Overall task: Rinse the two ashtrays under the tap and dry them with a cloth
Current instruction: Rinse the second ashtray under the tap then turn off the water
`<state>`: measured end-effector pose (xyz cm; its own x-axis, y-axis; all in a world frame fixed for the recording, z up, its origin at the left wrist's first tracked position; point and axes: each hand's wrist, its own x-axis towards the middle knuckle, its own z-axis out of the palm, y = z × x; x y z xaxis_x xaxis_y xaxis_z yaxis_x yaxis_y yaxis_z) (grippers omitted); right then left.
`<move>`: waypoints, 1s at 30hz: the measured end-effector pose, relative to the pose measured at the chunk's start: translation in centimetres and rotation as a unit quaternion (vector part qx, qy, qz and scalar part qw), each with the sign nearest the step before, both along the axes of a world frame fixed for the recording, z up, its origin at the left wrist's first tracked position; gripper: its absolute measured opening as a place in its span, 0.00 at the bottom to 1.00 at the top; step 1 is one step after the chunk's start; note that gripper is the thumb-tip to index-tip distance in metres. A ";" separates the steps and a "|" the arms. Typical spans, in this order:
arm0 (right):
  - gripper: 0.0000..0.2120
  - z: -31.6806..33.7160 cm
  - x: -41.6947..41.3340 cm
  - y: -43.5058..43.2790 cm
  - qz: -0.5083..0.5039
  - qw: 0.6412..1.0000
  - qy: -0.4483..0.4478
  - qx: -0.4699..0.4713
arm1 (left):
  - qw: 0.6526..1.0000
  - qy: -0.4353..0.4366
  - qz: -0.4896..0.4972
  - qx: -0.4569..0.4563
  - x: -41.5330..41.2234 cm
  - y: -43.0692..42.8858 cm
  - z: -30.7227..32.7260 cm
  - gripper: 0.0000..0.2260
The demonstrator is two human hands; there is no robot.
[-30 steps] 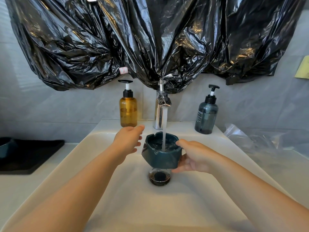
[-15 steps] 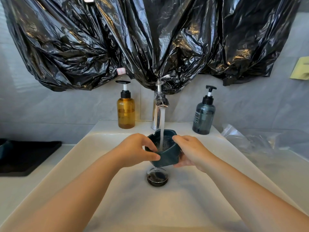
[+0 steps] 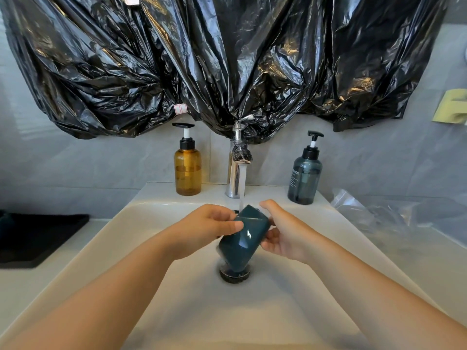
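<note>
While water runs, ashtray between hands (tipped).

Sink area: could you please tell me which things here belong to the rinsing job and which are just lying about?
In the job:
teal ashtray
tap
sink
left hand
right hand

Lying about:
amber pump bottle
grey pump bottle
black plastic sheet
black mat

- Ashtray tipped between both hands; its bowl faces away, inside not visible.
- Drain below the hands partly covered by the ashtray.
- Left hand fingertips hidden behind the ashtray.
- Dark object far left of the left hand cut by the edge; unidentifiable.
</note>
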<state>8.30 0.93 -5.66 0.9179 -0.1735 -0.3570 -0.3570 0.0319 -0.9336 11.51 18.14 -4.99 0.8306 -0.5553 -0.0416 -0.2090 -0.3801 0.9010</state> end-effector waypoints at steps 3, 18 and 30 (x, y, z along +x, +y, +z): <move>0.18 0.0 0.2 -0.1 0.027 0.999 -0.012 -0.018 | 0.990 0.083 0.022 -0.113 0.2 0.1 0.0 0.07; 0.35 -1.1 1.3 -0.6 0.095 0.986 -0.001 0.135 | 0.946 0.208 0.021 -0.248 0.5 0.2 0.6 0.11; 0.32 -0.8 1.4 -0.6 0.076 0.987 -0.131 -0.043 | 0.943 0.234 0.022 -0.235 0.7 0.3 0.5 0.12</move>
<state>9.72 0.30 -6.45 0.9947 -0.0454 -0.0927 -0.0964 -0.0869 -0.9915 12.19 18.44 -4.54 0.8046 -0.5696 -0.1677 0.2602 0.0844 0.9619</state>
